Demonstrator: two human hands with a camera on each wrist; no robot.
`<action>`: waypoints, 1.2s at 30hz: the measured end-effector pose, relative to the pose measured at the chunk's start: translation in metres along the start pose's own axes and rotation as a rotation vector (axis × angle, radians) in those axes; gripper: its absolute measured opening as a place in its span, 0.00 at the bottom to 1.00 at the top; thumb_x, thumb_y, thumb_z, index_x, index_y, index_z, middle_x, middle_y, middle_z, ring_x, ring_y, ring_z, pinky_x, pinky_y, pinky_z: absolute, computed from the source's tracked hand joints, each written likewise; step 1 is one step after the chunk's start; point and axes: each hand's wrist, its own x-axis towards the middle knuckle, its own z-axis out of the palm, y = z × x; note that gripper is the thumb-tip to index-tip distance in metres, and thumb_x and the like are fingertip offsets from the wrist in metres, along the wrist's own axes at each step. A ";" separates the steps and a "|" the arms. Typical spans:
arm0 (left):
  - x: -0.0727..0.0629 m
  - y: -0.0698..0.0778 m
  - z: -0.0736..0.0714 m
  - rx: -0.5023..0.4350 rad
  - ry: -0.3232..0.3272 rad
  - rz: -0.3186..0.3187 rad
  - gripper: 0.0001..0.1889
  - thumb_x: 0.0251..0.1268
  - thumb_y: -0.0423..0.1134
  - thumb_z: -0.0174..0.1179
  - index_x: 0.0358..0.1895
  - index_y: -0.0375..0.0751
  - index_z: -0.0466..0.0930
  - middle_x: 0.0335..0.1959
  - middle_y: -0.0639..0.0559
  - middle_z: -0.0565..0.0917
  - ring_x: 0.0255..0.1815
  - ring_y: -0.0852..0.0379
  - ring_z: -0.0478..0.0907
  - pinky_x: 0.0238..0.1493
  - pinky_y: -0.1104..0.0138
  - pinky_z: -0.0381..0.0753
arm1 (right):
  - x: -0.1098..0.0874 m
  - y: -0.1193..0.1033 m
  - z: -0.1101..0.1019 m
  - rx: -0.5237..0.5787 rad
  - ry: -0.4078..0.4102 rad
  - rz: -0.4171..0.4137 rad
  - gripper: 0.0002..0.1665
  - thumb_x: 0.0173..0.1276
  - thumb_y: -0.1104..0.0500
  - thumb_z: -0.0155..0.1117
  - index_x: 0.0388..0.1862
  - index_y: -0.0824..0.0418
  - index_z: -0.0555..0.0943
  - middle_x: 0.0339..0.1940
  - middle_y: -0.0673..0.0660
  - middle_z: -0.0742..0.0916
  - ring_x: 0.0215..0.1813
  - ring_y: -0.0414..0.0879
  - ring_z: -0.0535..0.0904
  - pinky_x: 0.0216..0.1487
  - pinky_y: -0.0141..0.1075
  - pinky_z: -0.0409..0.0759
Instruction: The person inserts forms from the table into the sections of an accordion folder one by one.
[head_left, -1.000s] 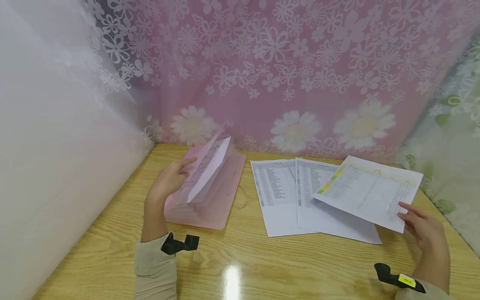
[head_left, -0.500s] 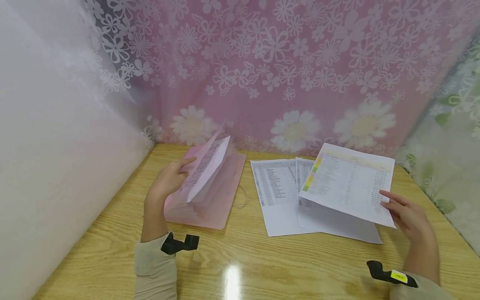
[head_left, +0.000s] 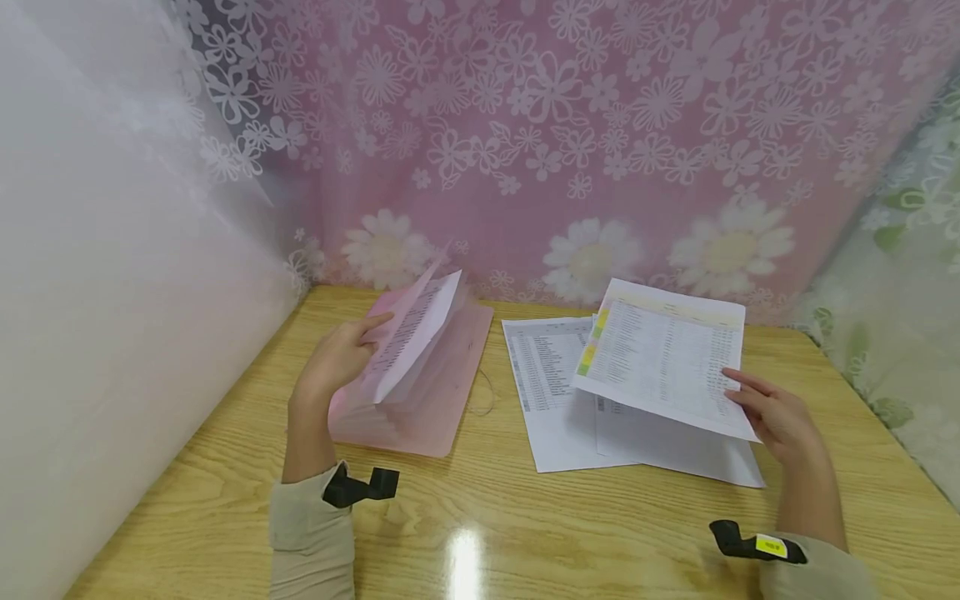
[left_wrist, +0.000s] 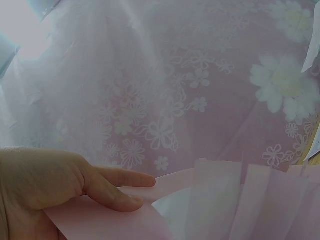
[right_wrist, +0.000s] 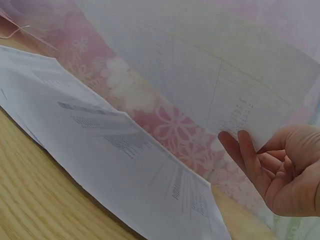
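On the left of the head view stands a pink expanding file folder (head_left: 462,392), fanned open with a printed white sheet (head_left: 420,333) leaning inside. My left hand (head_left: 333,358) grips its front flap; in the left wrist view the thumb and a finger pinch the pink flap (left_wrist: 105,220). At the right, my right hand (head_left: 780,417) pinches the right edge of a printed paper sheet (head_left: 660,358) with yellow and green marks down its left side. This sheet is raised and tilted above two other printed sheets, a left one (head_left: 551,433) and a right one (head_left: 682,450), which overlap on the table.
The wooden table (head_left: 525,533) meets a pink flowered curtain (head_left: 525,167) at the back. A white curtain (head_left: 135,292) hangs along the left, and a leafy patterned one (head_left: 900,333) along the right. A thin elastic cord (head_left: 491,392) lies beside the folder.
My right hand has carried the colour-marked sheet leftward, turning it straighter, so it now covers more of both lying sheets. The left hand and the folder have stayed in place.
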 end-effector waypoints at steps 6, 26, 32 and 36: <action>-0.001 0.000 0.000 -0.004 -0.003 -0.006 0.26 0.66 0.26 0.42 0.67 0.42 0.63 0.61 0.36 0.68 0.20 0.54 0.58 0.26 0.62 0.63 | 0.002 -0.002 0.018 -0.011 -0.063 -0.036 0.16 0.62 0.66 0.62 0.46 0.50 0.85 0.46 0.43 0.75 0.38 0.37 0.76 0.37 0.28 0.76; -0.002 0.000 -0.001 -0.011 0.002 -0.012 0.26 0.66 0.27 0.42 0.68 0.42 0.63 0.55 0.37 0.71 0.16 0.57 0.57 0.24 0.62 0.63 | 0.010 0.002 0.079 -0.081 -0.144 -0.062 0.17 0.63 0.66 0.61 0.50 0.53 0.83 0.57 0.51 0.66 0.39 0.36 0.72 0.37 0.26 0.74; -0.001 0.000 -0.001 -0.008 0.003 -0.012 0.26 0.66 0.27 0.42 0.68 0.42 0.63 0.54 0.37 0.72 0.15 0.58 0.56 0.22 0.63 0.63 | 0.010 0.006 0.097 -0.120 -0.176 -0.083 0.17 0.64 0.66 0.60 0.51 0.55 0.81 0.58 0.52 0.63 0.39 0.35 0.69 0.38 0.25 0.72; -0.001 0.001 -0.001 -0.008 0.004 -0.012 0.26 0.66 0.26 0.42 0.67 0.42 0.63 0.55 0.37 0.71 0.15 0.58 0.56 0.22 0.63 0.63 | 0.009 0.009 0.105 -0.189 -0.172 -0.083 0.19 0.64 0.64 0.61 0.55 0.57 0.79 0.56 0.52 0.65 0.35 0.36 0.65 0.35 0.24 0.70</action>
